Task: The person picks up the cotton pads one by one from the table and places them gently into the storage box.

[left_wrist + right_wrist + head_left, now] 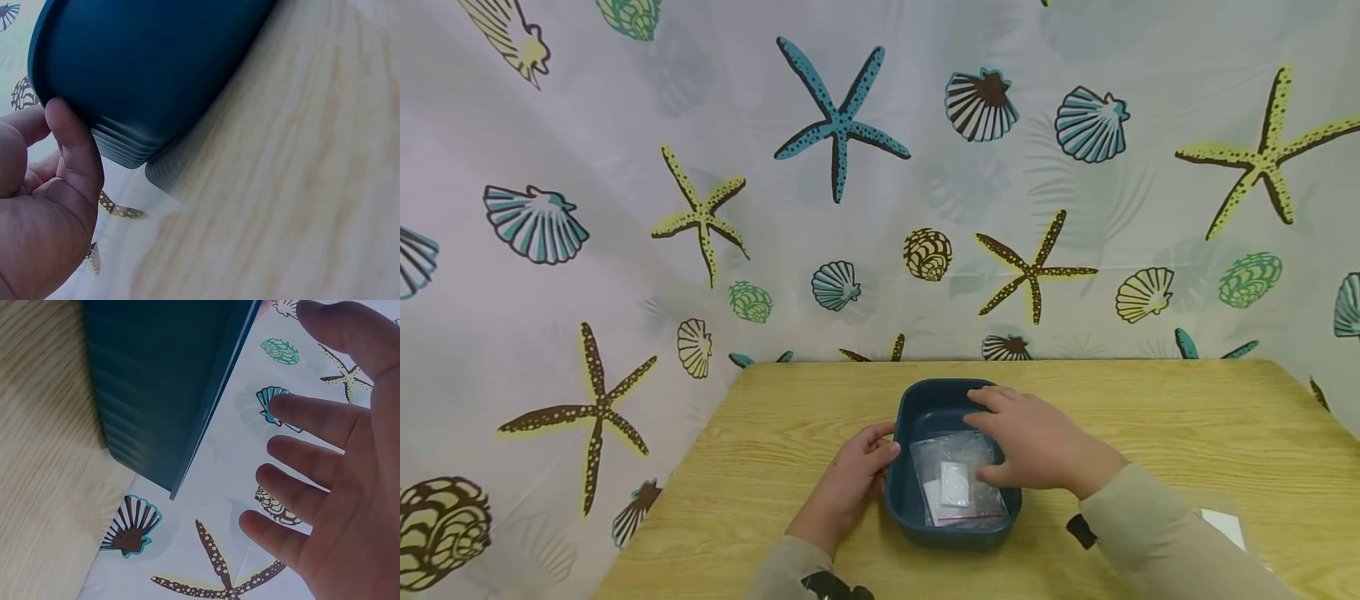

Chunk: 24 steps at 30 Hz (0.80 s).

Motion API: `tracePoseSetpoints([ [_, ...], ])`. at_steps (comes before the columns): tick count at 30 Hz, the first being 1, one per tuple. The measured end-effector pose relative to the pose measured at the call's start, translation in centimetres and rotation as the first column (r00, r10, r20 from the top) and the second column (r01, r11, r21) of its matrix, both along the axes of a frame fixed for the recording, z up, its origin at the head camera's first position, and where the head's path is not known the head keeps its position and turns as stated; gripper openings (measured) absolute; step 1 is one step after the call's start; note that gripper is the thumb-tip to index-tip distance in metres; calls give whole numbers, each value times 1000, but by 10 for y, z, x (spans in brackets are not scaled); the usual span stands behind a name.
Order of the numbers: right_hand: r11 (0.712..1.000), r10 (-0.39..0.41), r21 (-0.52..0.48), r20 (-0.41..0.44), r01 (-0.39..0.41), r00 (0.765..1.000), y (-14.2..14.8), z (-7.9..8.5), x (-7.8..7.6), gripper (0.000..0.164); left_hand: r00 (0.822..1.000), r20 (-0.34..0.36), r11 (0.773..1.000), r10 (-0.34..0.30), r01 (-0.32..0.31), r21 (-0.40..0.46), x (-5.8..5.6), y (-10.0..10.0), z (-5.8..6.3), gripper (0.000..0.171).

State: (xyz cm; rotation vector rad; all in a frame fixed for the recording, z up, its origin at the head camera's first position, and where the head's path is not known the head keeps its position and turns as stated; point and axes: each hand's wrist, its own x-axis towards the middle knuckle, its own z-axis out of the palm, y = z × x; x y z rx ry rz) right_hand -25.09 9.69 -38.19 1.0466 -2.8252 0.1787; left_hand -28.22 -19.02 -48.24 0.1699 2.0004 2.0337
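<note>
A dark blue plastic bin (951, 537) stands on the wooden table, its outer wall ribbed near the base in the left wrist view. Inside lie clear plastic bags (925, 457), one over another, with a small white packet (955, 484) on top and a pink line along the lower edge. My left hand (855, 468) holds the bin's left side by the rim, thumb (74, 134) against the edge. Over the bin's right side hovers my right hand (1033, 437), fingers spread and relaxed, gripping nothing. In the right wrist view its fingers (309, 456) stand apart from the bin wall (156, 381).
Partly behind the right sleeve, another clear bag with a white piece (1223, 527) lies on the table (1210, 433). A white curtain (880, 250) printed with starfish and shells hangs behind the table and along its left side. Dark straps sit near both cuffs.
</note>
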Motion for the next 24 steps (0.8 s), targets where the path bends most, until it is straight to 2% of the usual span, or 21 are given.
tracePoseSetpoints([
  [8, 1000, -13, 2, -5, 13, 1000, 13, -6, 1, 61, 1000, -15, 1000, -4, 5, 6, 2, 1, 3, 48],
  [16, 999, -46, 5, 7, 46, 999, 30, -9, 4, 63, 1000, 5, 1000, 7, -7, 30, 2, 2, 2, 46],
  [24, 998, -69, 2, -5, 69, 998, 47, -13, 6, 61, 1000, -1, 1000, 7, -7, 19, 0, 3, 2, 46],
])
